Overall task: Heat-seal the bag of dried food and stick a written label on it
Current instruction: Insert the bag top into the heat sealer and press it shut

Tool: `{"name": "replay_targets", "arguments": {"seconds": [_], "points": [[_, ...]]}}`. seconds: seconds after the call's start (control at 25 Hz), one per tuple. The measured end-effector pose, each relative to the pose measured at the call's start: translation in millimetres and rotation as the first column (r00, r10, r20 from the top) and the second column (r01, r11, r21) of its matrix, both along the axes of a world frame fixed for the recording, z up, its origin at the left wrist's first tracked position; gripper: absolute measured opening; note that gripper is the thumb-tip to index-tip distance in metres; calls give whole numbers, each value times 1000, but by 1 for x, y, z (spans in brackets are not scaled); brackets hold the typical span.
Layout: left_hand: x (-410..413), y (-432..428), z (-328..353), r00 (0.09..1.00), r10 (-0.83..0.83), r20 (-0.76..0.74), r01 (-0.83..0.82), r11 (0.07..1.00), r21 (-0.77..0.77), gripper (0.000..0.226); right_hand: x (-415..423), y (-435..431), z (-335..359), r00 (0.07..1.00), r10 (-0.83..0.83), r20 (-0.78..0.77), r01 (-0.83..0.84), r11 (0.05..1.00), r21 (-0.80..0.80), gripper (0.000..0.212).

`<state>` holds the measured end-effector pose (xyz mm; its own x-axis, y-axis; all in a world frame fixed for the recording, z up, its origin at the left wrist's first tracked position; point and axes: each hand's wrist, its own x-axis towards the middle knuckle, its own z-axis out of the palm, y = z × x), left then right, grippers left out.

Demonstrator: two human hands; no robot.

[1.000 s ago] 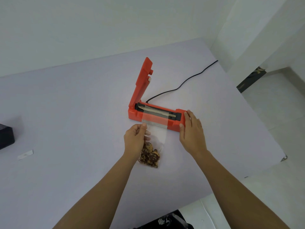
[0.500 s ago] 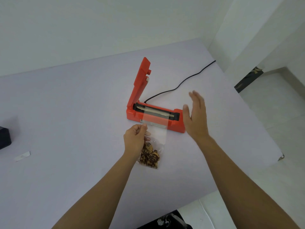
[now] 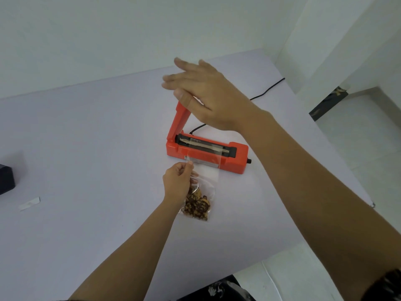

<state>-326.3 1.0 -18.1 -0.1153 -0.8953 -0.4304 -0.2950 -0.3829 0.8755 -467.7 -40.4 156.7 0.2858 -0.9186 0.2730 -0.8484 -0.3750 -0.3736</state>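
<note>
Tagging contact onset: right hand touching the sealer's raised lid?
Cannot tell. Head view: the blurred right hand covers the top of the raised lid; neither contact nor gap shows.

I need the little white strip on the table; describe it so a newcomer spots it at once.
Start at the pale table, then go to the black box at the picture's left edge. The white strip lies flat, nearer the camera and right of that box. It is the only small flat white piece there, far left of the orange sealer.
</note>
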Motion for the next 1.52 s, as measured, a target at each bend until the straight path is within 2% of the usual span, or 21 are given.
{"name": "replay_targets", "arguments": {"seconds": [0.2,0.36,0.44,0.56,0.72,0.92,1.12,1.52], "points": [[0,-1,1,999,21,-28,-20,999,31,25,-16,7,-17,995,-97,6,97,989,-113,38],[0,-1,0,999,27,-46,-24,998,53,25,-43,27,-48,969,-247,-5,247,966,83,35],[0,-1,0,998,33,-62,-29,998,61,25,-51,41,-65,952,-306,-15,305,944,122,38],[1,-2,-1,996,40,-74,-35,997,69,25,-58,58,-91,902,-431,-19,426,883,196,46],[2,-3,-5,996,37,-75,-32,997,72,26,-63,69,-128,845,-520,-124,530,786,318,46],[4,-2,-7,995,37,-92,-30,996,80,26,-59,72,-151,819,-559,-132,568,755,327,45],[5,-3,-7,994,25,-109,-17,997,73,27,-55,72,-160,792,-607,-61,596,748,294,52],[4,-4,-18,987,45,-156,-23,990,140,25,-58,72,-163,791,-605,-95,605,750,265,53]]}}
